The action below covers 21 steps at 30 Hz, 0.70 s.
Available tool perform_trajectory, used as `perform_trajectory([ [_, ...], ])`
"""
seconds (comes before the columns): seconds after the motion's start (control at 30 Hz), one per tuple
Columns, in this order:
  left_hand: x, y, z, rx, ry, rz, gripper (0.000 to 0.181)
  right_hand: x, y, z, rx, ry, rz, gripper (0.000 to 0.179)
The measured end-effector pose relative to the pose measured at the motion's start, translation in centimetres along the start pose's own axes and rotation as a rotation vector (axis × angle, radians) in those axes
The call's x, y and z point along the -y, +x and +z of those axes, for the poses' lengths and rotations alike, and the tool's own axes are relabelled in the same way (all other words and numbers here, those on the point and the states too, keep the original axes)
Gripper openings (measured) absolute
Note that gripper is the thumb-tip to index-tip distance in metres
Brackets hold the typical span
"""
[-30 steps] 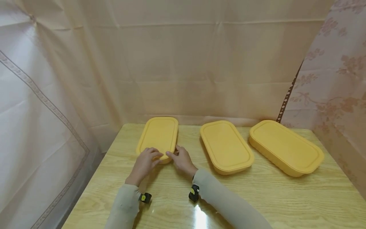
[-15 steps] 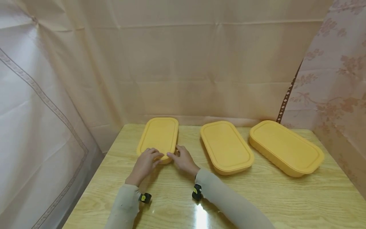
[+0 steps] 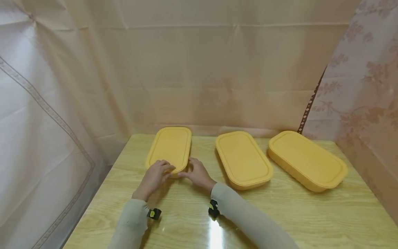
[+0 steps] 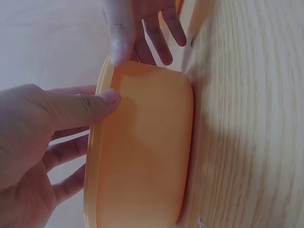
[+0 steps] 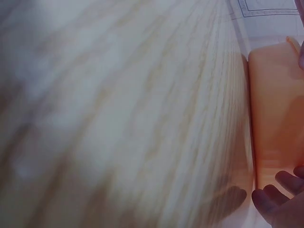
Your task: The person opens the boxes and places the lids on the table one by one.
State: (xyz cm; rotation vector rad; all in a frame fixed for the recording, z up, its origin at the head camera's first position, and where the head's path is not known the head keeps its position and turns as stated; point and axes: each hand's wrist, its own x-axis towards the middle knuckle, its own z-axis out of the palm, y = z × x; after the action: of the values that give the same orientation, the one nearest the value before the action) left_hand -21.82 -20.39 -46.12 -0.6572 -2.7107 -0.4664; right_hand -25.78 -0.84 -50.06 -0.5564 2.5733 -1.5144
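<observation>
A yellow lidded plastic box lies at the left of the table, one short end toward me. At its near end my left hand pinches the lid's edge. The left wrist view shows that thumb on the front of the rim, with the fingers over the lid. Around the near right corner, my right hand holds the box, thumb at the front and fingers along the right side. In the right wrist view its fingertips sit low beside the box wall.
Two more yellow lidded boxes lie to the right, one in the middle and one farther right, both turned at an angle. A wood-grain table bears them all. Beige cloth hangs right behind its far edge.
My right thumb has slid down from the top of the box's near corner to its front. My left thumb is slightly lower too. The head view has shifted a little; the boxes stay put.
</observation>
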Motion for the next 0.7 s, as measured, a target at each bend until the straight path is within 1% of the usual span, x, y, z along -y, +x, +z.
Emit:
perform_trajectory([
  [0.1, 0.0, 0.0, 0.0, 0.000, 0.003, -0.001, 0.023, 0.1, 0.2, 0.1, -0.018, -0.009, 0.009, 0.082],
  [0.27, -0.3, 0.1, -0.2, 0.009, 0.007, 0.005, 0.023, 0.3, 0.4, 0.4, -0.061, -0.015, 0.024, 0.078],
  [0.43, -0.4, 0.1, -0.2, 0.026, 0.035, -0.001, 0.023, 0.4, 0.5, 0.7, -0.075, 0.004, 0.033, 0.077],
  [0.6, -0.7, 0.1, -0.1, 0.036, 0.047, -0.007, 0.025, 0.4, 0.4, 0.9, -0.080, 0.025, 0.020, 0.074],
  [0.7, -0.9, 0.1, -0.1, 0.022, 0.051, 0.000, 0.026, 0.2, 0.5, 1.1, -0.082, 0.025, 0.000, 0.072],
])
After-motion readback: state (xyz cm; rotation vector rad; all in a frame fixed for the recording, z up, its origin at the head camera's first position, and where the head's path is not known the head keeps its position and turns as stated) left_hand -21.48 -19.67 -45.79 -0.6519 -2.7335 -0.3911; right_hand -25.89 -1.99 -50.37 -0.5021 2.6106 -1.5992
